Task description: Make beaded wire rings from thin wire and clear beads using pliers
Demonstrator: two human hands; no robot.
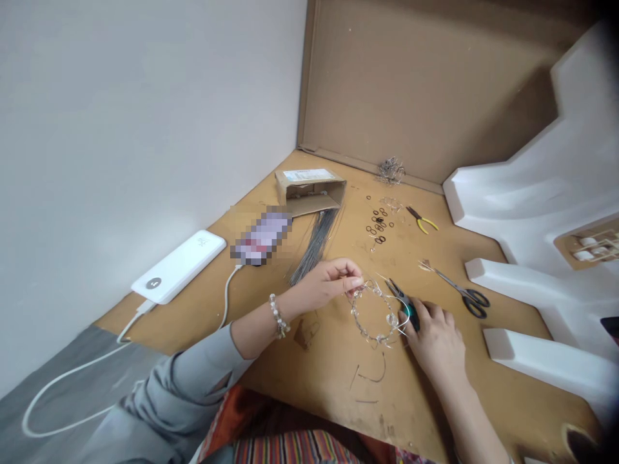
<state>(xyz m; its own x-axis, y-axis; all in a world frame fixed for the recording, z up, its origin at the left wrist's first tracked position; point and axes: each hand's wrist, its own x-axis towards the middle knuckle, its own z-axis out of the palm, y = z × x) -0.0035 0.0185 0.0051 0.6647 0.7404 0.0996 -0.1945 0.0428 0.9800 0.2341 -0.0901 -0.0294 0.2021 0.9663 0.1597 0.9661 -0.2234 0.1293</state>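
My left hand (331, 283) pinches the upper left edge of a wire ring (356, 319) strung with clear beads. Loose wire ends stick out around the ring, and a clear bead (392, 319) shows on its right side. At the ring's right, my right hand (439, 341) has its thumb and fingers round the teal handles of a pair of pliers (410, 314). The dark jaws point away from me, up and to the left. Part of the handles is hidden under the fingers.
Beyond my left hand, a bundle of thin wires (316, 241) lies before an open cardboard box (312, 193). Small dark rings (380, 222), yellow-handled pliers (423, 220) and scissors (469, 298) lie farther right. A phone (265, 235) and a white power bank (178, 265) rest at left.
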